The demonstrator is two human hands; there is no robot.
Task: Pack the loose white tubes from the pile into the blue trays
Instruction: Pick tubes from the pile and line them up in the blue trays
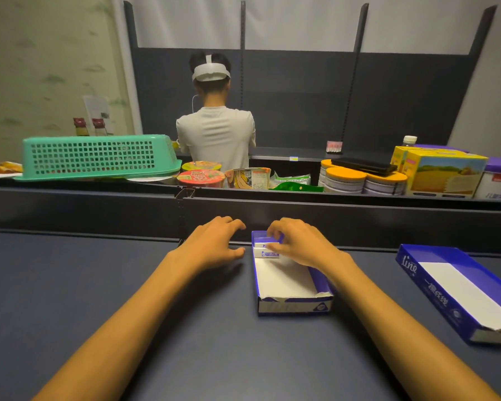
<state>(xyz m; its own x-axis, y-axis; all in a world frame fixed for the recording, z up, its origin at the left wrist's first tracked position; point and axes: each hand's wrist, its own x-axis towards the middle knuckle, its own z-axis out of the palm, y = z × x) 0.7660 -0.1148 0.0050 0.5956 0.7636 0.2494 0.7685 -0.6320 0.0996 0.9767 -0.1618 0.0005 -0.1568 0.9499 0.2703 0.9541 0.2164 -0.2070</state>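
Right hand (297,241) pinches white tube (267,249) in blue tray (289,306); left hand (217,241) relaxed beside; second tray (434,287) right.

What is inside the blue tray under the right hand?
The narrow blue cardboard tray holds white tubes stacked at its far end, the right hand pinching the top one. The rest shows bare white floor. The hand covers the far right corner.

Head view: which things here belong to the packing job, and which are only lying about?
Job:
- narrow blue cardboard tray with white lining
- small white boxed tubes at its far end
- second blue tray, empty
- right hand on the tubes
- left hand

Lying about:
- upturned green plastic basket
- red noodle cup
- orange-lidded tins
- yellow carton
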